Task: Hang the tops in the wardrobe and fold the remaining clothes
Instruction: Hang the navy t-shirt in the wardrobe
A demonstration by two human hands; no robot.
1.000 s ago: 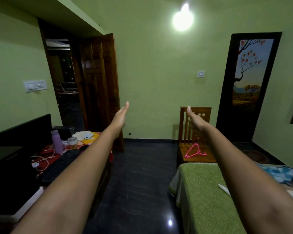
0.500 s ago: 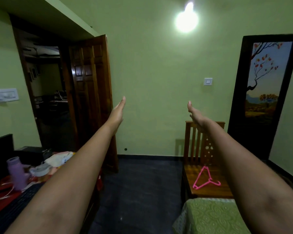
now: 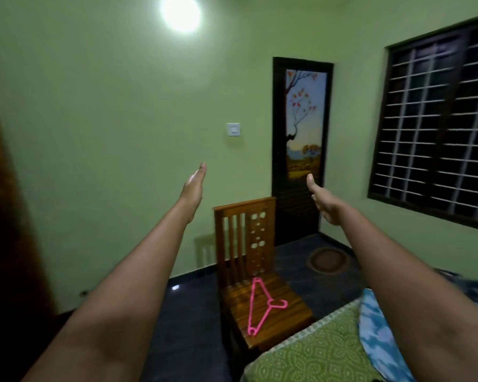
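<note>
Swinging rightward since the earlier frames, the view has lost the open wooden door, the dark doorway and the cluttered desk off the left edge, while a barred window (image 3: 436,125) has come in at the upper right and the painted door panel (image 3: 302,125) has slid from the right toward the centre. Both arms stay stretched out ahead much as before: the left hand (image 3: 194,186), just left of centre, has straight fingers held together and holds nothing, and the right hand (image 3: 324,199), right of centre, is likewise flat and empty, thumb raised. A pink hanger (image 3: 261,306) lies bare on the seat of the wooden chair (image 3: 244,230) at lower centre, now larger and nearer the middle of the frame than it was. At the lower right, a blue patterned garment (image 3: 378,329) lies on the green bedspread (image 3: 315,351), partly hidden by the right forearm; what kind of garment it is cannot be told. No wardrobe shows in this view. By my reading the task has barely begun: nothing is on a hanger, nothing looks folded, and every piece of clothing is left to sort.
</note>
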